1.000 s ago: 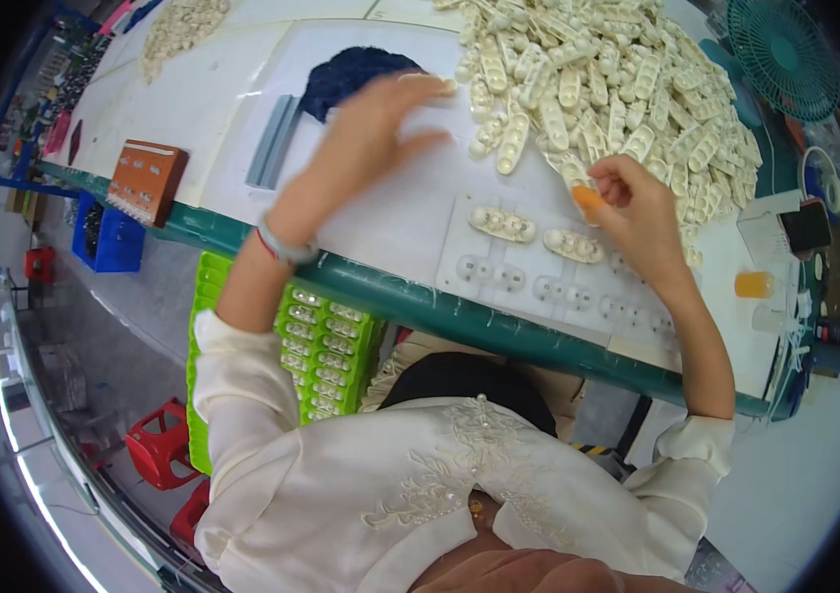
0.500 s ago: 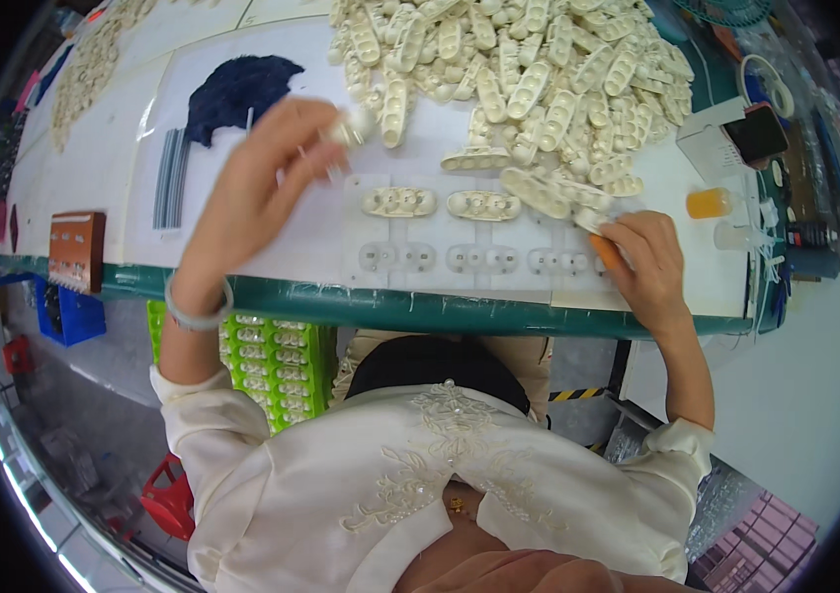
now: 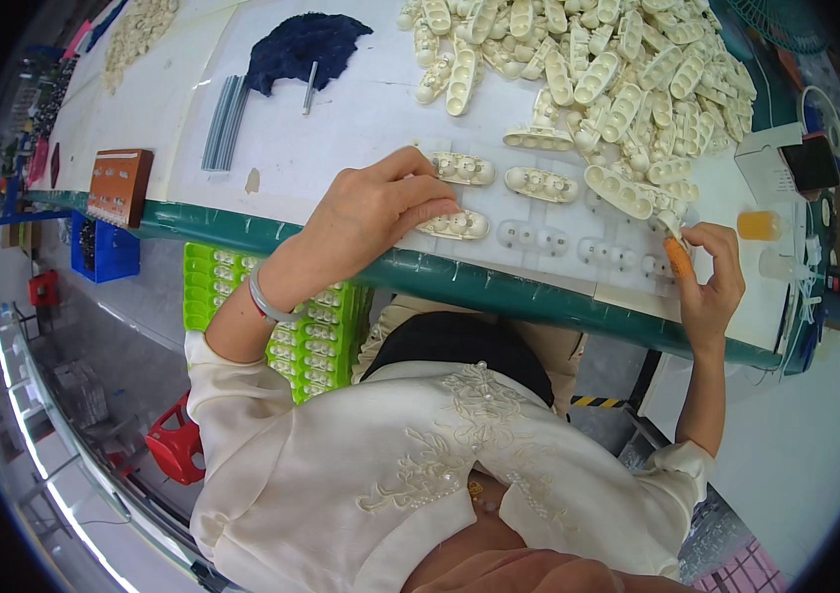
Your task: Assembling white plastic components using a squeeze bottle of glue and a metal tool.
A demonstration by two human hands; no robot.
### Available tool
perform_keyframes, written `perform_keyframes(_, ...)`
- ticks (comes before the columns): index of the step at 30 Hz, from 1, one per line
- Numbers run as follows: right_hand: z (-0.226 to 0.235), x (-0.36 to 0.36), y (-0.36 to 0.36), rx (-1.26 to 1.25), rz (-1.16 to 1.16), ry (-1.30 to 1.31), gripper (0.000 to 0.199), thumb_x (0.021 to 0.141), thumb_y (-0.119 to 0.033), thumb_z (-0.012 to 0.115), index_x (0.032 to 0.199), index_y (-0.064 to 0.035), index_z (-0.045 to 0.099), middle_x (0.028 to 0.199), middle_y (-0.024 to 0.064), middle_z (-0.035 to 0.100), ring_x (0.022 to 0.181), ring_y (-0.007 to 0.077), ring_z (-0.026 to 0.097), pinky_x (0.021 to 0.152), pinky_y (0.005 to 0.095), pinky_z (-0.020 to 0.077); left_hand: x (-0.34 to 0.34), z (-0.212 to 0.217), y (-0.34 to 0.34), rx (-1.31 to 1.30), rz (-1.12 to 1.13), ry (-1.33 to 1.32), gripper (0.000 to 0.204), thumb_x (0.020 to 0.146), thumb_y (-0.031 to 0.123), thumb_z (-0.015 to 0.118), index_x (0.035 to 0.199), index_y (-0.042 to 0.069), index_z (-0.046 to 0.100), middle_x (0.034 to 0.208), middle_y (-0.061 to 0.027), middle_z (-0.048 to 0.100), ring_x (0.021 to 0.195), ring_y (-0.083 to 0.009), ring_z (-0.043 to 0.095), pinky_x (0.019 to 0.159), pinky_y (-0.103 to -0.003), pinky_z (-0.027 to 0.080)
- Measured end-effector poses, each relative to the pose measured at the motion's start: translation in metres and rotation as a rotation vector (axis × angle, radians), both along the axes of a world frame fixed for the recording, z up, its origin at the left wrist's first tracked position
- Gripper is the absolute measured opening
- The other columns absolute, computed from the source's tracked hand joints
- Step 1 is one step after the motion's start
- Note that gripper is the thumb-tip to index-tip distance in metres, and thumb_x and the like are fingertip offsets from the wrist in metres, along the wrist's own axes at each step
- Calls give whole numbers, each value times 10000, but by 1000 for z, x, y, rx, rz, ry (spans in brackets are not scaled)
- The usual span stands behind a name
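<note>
Here the left hand (image 3: 380, 212) lies palm-down, fingers spread and pressed on a cream moulded strip (image 3: 455, 225) at the near edge of the counter (image 3: 361, 109), likely to pin it in place. The right hand (image 3: 707, 287) is curled, pinching a small orange tool (image 3: 678, 257) by the row of sockets (image 3: 578, 245), held like a pen. Beyond both hands sprawls a heap of cream strips (image 3: 598, 69); right of the right hand sit a white box (image 3: 771, 163) and an amber cup (image 3: 760, 225).
</note>
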State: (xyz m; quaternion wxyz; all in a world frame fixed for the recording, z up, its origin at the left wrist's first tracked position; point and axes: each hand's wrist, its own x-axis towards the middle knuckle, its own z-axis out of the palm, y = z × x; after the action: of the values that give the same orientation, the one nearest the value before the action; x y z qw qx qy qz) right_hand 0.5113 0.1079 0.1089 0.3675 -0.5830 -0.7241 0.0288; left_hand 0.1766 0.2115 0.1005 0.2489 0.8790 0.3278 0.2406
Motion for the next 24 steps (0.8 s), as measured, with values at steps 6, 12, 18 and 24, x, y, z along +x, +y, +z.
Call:
perform_keyframes(6,-3,6,-6,-19,-42,79,235,682,40,702,890,1,599,860,109,590,780,214,561,688,281,460,10,2,3,284,-26,-55,126,753,123,697,854,55,666,794,-57,582,554,-190,573,477,-275,458)
perform_keyframes(12,-4,5,-5,-17,-40,98,252,657,40,706,886,-5,608,859,106,600,778,215,568,675,282,464,95,32,19,390,-237,-178,421,670,163,753,1043,35,605,864,-82,597,719,-251,595,632,-319,499)
perform_keyframes(18,-2,14,-15,-46,-68,121,229,677,21,699,885,-10,608,843,97,604,789,214,574,695,282,461,157,3,38,255,-570,55,338,737,132,683,1047,50,574,912,-124,604,776,-297,595,683,-372,498)
perform_keyframes(24,4,45,-18,-235,-90,375,187,730,-17,679,900,4,603,872,57,603,776,131,551,697,247,449,153,38,54,15,-525,-33,211,831,127,607,988,-1,547,688,-156,545,681,-327,568,597,-377,434)
